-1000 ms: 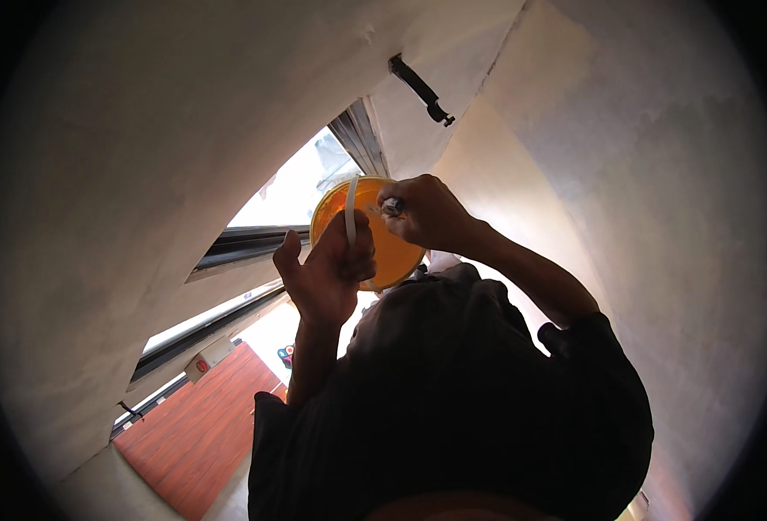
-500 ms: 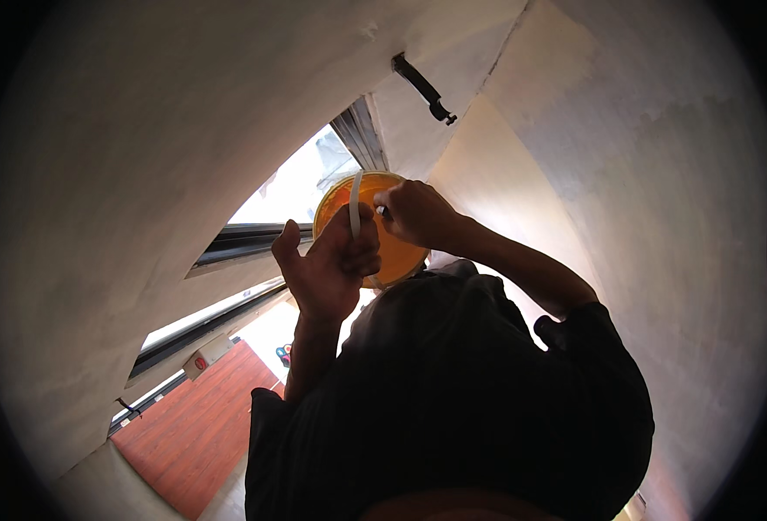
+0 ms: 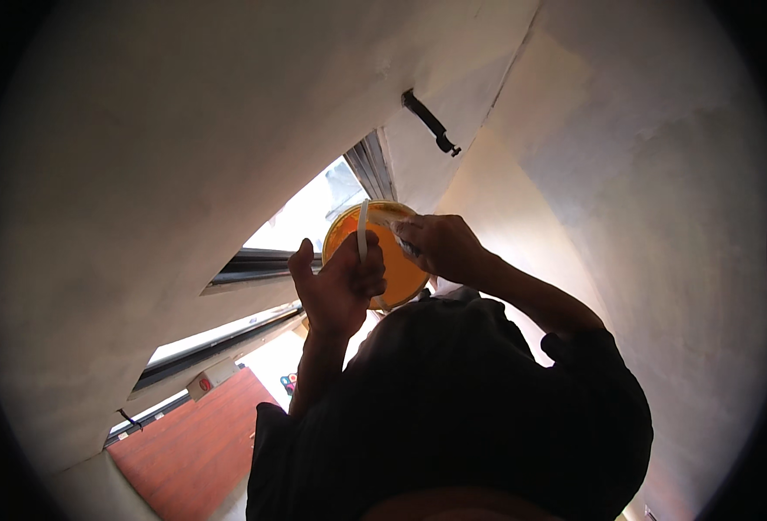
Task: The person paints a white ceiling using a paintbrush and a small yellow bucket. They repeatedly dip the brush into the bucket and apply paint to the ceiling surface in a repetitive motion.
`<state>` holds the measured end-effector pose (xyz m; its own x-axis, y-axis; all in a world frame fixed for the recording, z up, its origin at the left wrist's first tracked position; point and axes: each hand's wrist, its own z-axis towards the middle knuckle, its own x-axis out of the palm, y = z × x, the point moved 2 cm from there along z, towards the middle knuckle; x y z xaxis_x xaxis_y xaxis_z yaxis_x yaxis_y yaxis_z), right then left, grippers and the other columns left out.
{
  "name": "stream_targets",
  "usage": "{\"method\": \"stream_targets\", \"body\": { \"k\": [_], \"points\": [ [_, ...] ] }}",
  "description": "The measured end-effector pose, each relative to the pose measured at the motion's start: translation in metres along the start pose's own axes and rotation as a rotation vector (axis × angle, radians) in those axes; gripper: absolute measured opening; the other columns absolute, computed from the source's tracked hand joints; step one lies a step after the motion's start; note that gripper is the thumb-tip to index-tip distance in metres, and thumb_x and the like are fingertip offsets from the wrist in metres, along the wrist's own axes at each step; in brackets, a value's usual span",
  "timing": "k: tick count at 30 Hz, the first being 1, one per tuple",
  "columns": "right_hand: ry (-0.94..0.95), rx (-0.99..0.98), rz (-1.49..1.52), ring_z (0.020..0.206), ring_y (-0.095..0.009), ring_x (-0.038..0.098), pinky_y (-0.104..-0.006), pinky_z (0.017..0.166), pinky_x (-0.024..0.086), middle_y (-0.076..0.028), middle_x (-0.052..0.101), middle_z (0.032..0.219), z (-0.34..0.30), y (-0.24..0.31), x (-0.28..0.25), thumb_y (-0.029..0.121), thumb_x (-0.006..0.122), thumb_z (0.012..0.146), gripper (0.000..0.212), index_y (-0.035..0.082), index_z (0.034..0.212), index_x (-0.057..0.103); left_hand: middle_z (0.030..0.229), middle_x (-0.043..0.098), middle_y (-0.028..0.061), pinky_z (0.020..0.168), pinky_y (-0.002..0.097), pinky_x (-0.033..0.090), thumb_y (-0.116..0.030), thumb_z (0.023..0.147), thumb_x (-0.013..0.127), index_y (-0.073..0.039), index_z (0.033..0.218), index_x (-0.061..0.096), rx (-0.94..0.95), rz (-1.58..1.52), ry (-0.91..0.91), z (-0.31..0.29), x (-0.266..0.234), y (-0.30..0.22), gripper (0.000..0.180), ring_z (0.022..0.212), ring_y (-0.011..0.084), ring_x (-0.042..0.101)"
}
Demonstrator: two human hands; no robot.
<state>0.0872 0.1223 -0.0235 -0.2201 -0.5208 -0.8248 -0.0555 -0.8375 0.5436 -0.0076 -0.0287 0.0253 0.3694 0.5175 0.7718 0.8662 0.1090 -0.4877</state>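
Observation:
A round bucket (image 3: 389,205) with an orange inside hangs in front of my chest, its mouth turned up toward me. Across its opening runs a white strap handle (image 3: 363,227). My left hand (image 3: 335,291) is closed round that handle, with the thumb sticking out to the left. Over the right side of the bucket's rim is my right hand (image 3: 446,247), fingers closed. Something pale and greyish (image 3: 408,247) shows at those fingertips; it is blurred and partly hidden, so its kind cannot be made out.
Pale plastered walls (image 3: 158,156) rise on both sides. A dark-framed window opening (image 3: 309,204) lies behind the bucket at the left. A black bracket (image 3: 431,122) sticks out from the far wall. A reddish-brown wood-grain panel (image 3: 188,447) is at the lower left.
Both hands and the bucket sit slightly lower in the picture, as does the background. My right hand has shifted right, from over the bucket's opening toward its rim.

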Motion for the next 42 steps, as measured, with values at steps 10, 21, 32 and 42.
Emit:
{"method": "stream_targets", "body": {
  "k": [10, 21, 32, 42],
  "points": [
    [0.023, 0.330, 0.680, 0.054, -0.012, 0.063, -0.0270, 0.051, 0.052, -0.009, 0.069, 0.068, 0.013, -0.011, 0.003, 0.014, 0.075, 0.074, 0.019, -0.001, 0.085, 0.071, 0.072, 0.041, -0.0003, 0.054, 0.0253, 0.027, -0.067, 0.084, 0.026, -0.004, 0.106, 0.051, 0.025, 0.081, -0.056, 0.022, 0.005, -0.004, 0.071, 0.059, 0.0105, 0.033],
    [-0.210, 0.122, 0.333, 0.075, -0.026, 0.069, -0.0365, 0.068, 0.055, -0.011, 0.071, 0.085, 0.002, 0.003, -0.022, 0.017, 0.071, 0.076, 0.019, 0.006, 0.092, 0.070, 0.070, 0.040, -0.0016, 0.053, 0.0244, 0.026, -0.058, 0.085, 0.031, -0.001, 0.113, 0.048, 0.112, 0.097, 0.084, 0.012, 0.014, -0.008, 0.066, 0.056, 0.0087, 0.030],
    [-0.127, 0.261, 0.529, 0.067, -0.021, 0.068, -0.0331, 0.064, 0.055, -0.012, 0.070, 0.079, 0.013, 0.001, -0.025, 0.016, 0.073, 0.077, 0.023, 0.001, 0.094, 0.068, 0.068, 0.033, -0.0031, 0.053, 0.0234, 0.025, -0.057, 0.084, 0.032, 0.000, 0.115, 0.047, 0.093, 0.102, 0.146, 0.012, 0.016, -0.017, 0.066, 0.056, 0.0078, 0.028],
    [0.041, 0.480, 0.868, 0.066, -0.016, 0.068, -0.0287, 0.062, 0.055, -0.011, 0.071, 0.079, 0.015, -0.003, -0.011, 0.014, 0.076, 0.076, 0.026, -0.002, 0.095, 0.069, 0.069, 0.033, -0.0027, 0.052, 0.0239, 0.024, -0.056, 0.083, 0.032, -0.001, 0.111, 0.048, 0.119, 0.122, 0.070, 0.012, 0.024, -0.014, 0.064, 0.055, 0.0086, 0.028]
  ]
}}
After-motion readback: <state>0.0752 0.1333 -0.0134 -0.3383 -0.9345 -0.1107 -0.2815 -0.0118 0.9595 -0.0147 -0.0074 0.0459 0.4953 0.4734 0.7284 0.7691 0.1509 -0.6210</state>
